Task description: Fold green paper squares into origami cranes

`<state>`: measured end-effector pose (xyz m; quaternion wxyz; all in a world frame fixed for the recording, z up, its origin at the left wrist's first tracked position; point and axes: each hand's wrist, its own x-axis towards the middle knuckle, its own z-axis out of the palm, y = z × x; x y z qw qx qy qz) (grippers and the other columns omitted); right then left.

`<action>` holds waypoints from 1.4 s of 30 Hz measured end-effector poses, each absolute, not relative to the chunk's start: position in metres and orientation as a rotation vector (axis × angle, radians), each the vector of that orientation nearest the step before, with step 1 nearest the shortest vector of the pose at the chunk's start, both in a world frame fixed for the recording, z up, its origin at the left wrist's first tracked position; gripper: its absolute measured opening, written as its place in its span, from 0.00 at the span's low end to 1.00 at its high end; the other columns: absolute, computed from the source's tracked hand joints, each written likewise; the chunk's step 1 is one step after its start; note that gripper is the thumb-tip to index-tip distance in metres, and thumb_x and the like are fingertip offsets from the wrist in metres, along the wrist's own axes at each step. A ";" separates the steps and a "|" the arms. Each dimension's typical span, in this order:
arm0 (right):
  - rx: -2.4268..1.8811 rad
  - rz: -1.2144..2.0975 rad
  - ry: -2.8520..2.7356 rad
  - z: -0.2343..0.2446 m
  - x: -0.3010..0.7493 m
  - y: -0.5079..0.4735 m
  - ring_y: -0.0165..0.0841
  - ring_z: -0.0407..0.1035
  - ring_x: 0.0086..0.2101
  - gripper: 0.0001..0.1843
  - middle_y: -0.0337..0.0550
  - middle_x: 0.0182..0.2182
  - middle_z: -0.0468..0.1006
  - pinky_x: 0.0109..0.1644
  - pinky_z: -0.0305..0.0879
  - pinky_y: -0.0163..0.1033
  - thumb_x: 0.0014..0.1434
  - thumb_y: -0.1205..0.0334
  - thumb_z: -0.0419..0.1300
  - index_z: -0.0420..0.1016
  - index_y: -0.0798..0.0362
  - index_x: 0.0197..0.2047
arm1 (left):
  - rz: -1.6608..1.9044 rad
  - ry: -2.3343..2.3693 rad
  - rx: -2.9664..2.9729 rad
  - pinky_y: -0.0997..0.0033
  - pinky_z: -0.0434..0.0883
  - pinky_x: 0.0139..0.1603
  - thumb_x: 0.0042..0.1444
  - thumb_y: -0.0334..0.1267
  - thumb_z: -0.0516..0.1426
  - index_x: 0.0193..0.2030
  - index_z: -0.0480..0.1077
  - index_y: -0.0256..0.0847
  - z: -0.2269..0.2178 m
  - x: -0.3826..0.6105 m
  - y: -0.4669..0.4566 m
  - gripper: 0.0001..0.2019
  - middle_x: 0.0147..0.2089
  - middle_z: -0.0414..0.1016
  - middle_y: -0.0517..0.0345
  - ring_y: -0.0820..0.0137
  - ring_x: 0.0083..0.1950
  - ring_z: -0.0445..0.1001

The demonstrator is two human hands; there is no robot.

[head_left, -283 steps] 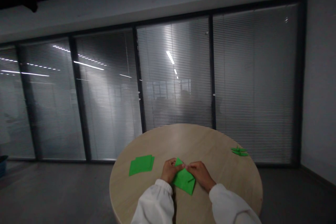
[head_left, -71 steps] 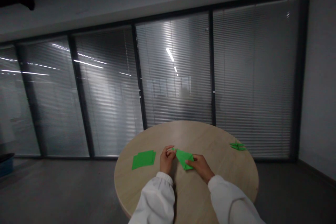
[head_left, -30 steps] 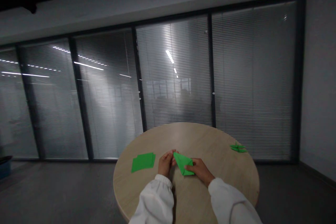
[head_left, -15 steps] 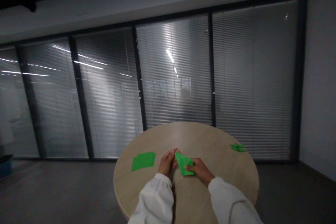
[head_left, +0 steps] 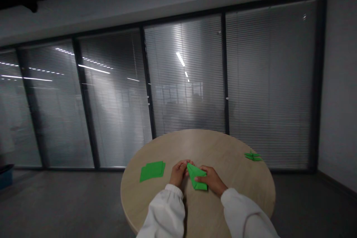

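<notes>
A partly folded sheet of green paper (head_left: 194, 171) is held between my two hands above the round table. My left hand (head_left: 178, 172) pinches its upper left tip, the fingers partly hidden behind the fold. On the paper's right side, my right hand (head_left: 209, 178) grips it, with the thumb lying across the front face and the other fingers mostly out of sight behind it. Creases and layered flaps show on the paper, which tapers to a point at the upper left.
Left of my hands, green square sheets (head_left: 152, 171) lie overlapping on the wooden table (head_left: 206, 145). Folded green paper pieces (head_left: 252, 156) rest near its right edge. Behind stand glass partitions with blinds (head_left: 184, 111). A blue bin (head_left: 6, 176) is on the floor at far left.
The folded paper has shifted slightly down and looks narrower. My right hand has moved a little up along its edge, and the thumb has slid left across the face.
</notes>
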<state>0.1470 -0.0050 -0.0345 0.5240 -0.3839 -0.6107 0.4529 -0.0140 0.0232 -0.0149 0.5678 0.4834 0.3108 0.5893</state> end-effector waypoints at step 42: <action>-0.994 1.119 -1.427 -0.043 0.148 0.001 0.29 0.64 0.22 0.13 0.36 0.20 0.72 0.28 0.61 0.33 0.38 0.57 0.67 0.75 0.58 0.26 | 1.297 0.783 1.303 0.79 0.52 0.18 0.35 0.53 0.66 0.19 0.70 0.33 -0.014 -0.012 0.020 0.21 0.13 0.59 0.67 0.80 0.16 0.56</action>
